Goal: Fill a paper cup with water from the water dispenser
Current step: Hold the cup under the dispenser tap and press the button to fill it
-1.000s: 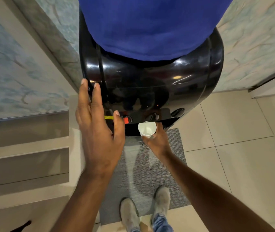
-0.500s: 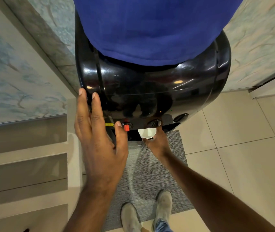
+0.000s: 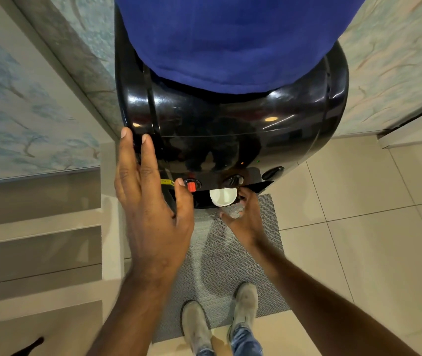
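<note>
The paper cup (image 3: 223, 197) sits upright in the right hand (image 3: 245, 219), tucked under the front overhang of the water dispenser (image 3: 230, 140), just below the middle dark tap knob (image 3: 233, 180). The right hand's fingers wrap the cup's side from below and behind, with the thumb on the near side; the rim points up toward the camera. The inside of the cup looks white and pale, and no stream of water can be made out, so whether filling has begun cannot be told; it seems at most just started.

The left hand (image 3: 153, 209) is spread flat, fingers extended along the dispenser's left front corner, with the thumb reaching toward the red tap knob (image 3: 191, 186) and just beside it. Whether the thumb actually touches that knob is unclear. It grips nothing.

As a judgement, the cup has been fetched and brought into place under a spout; what is left is to work the tap, let the cup fill, release the tap and draw the cup out.

A small yellow label (image 3: 165, 181) lies on the dispenser's front beside the red knob, but its print is too small to read. No brand name shows on the black housing or on the blue cover (image 3: 230, 39) over the bottle above. A third dark knob (image 3: 272, 172) sits toward the dispenser's right front edge. A grey mat (image 3: 220, 265) lies on the tiled floor beneath.
</note>
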{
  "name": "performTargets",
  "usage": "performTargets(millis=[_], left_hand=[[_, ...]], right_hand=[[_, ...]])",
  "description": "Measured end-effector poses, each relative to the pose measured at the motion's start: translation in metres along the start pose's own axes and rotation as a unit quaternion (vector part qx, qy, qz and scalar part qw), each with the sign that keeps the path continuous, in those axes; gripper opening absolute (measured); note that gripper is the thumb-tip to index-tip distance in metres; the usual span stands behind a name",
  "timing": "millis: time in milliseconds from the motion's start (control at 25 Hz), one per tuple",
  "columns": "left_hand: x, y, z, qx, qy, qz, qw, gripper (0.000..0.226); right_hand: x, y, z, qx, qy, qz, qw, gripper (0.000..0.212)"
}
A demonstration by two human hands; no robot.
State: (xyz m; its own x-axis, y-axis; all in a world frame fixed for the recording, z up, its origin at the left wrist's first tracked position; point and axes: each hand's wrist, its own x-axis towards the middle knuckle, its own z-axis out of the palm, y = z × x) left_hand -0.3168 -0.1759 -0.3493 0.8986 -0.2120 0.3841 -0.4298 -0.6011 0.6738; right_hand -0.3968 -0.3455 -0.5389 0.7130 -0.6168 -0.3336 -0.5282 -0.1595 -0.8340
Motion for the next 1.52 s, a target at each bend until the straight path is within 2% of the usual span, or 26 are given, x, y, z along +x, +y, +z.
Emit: performTargets(millis=[160, 240, 400, 560, 760, 960, 1520], left_hand=[[-0.002, 0.006, -0.001, -0.006, -0.004, -0.017, 1.0, 0.072], [-0.002, 0.01, -0.002, -0.006, -0.002, -0.022, 1.0, 0.073], [-0.002, 0.012, -0.004, 0.004, -0.013, -0.034, 0.999, 0.076], [-0.003, 0.012, -0.005, 0.002, -0.012, -0.032, 0.999, 0.076], [-0.002, 0.011, -0.004, -0.009, -0.011, -0.036, 0.999, 0.075], [-0.003, 0.008, -0.002, -0.009, -0.012, -0.034, 0.999, 0.074], [-0.003, 0.007, 0.0, -0.009, -0.001, -0.026, 1.0, 0.073]], right_hand=[[-0.051, -0.033, -0.021, 0.053, 0.087, -0.05, 0.994, 0.047], [-0.075, -0.055, -0.031, 0.094, 0.099, -0.083, 0.987, 0.033], [-0.088, -0.101, -0.041, 0.198, 0.098, -0.094, 0.971, 0.02], [-0.073, -0.123, -0.037, 0.28, 0.105, -0.055, 0.953, 0.023], [-0.06, -0.123, -0.029, 0.308, 0.11, -0.017, 0.945, 0.025], [-0.052, -0.12, -0.029, 0.295, 0.12, -0.027, 0.948, 0.023], [-0.043, -0.119, -0.02, 0.349, 0.153, -0.031, 0.924, 0.031]])
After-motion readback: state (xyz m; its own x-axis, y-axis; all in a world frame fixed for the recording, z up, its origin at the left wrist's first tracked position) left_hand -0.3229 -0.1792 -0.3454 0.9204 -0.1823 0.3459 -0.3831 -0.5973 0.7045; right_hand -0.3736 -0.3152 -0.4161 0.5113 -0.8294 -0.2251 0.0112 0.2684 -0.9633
